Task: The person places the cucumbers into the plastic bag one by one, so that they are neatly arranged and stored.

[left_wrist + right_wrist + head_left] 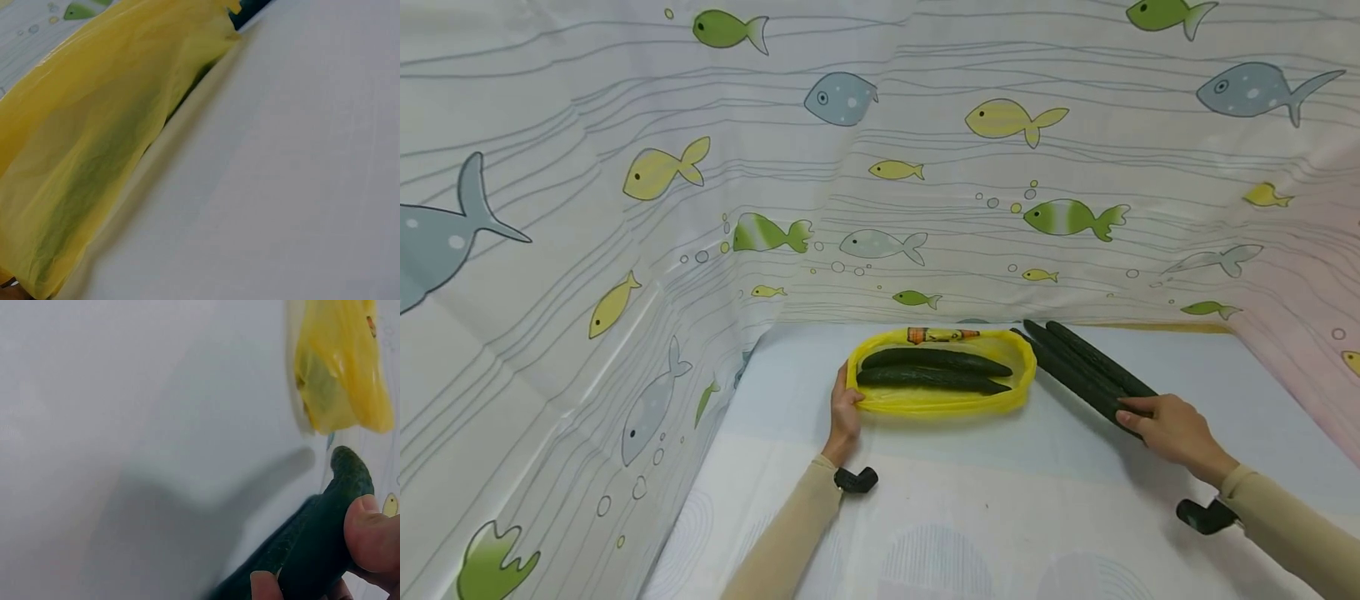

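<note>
A yellow plastic bag [940, 407] lies on the table with its mouth spread wide. Two dark green cucumbers [936, 360] rest side by side inside it. My left hand [844, 412] grips the bag's left rim, thumb on the near side. In the left wrist view, a dark shape shows through the bag's thin side [112, 125]. To the right of the bag, my right hand [1176, 429] holds a bundle of at least two long cucumbers [1075, 371] by their near ends. Their far tips point toward the back, by the bag's right rim. In the right wrist view, thumb and fingers clasp the cucumbers [319, 544].
A white table [940, 492] with faint pastel shapes lies under everything. Fish-print sheeting [955, 192] stands as walls behind and on both sides, meeting the table just beyond the bag. Dark straps or mounts [856, 479] sit at both wrists.
</note>
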A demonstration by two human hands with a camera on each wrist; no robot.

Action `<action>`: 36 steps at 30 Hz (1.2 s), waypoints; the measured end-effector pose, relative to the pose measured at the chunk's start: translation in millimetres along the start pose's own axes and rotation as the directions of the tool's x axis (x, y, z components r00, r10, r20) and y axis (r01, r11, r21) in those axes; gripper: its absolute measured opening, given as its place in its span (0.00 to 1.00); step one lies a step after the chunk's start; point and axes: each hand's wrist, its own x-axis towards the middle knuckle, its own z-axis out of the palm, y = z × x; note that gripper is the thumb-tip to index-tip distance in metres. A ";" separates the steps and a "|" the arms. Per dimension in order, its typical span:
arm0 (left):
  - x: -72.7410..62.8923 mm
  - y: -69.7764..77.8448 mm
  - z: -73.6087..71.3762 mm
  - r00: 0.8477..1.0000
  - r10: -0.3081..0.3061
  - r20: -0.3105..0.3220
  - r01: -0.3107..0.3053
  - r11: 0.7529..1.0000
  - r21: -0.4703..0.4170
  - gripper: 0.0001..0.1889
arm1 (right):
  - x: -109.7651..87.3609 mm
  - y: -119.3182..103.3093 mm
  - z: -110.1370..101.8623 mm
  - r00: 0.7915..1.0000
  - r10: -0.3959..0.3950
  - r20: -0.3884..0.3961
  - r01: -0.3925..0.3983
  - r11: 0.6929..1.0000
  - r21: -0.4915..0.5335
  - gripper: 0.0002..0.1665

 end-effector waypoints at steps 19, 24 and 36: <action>0.7 -1.4 -0.1 1.000 -0.007 -0.010 0.007 1.000 0.001 0.44 | 9.4 -22.0 -32.6 0.992 -0.052 -0.113 0.050 0.998 -0.022 0.30; -0.8 -2.5 0.0 1.000 -0.011 -0.012 0.011 1.000 0.009 0.44 | 15.4 -36.0 -38.7 0.986 -0.100 -0.130 0.095 0.994 -0.049 0.28; 1.7 -2.1 0.4 1.000 0.008 -0.008 -0.008 1.000 -0.011 0.44 | 29.6 -74.9 -46.8 0.972 -0.206 -0.111 0.195 0.976 -0.095 0.27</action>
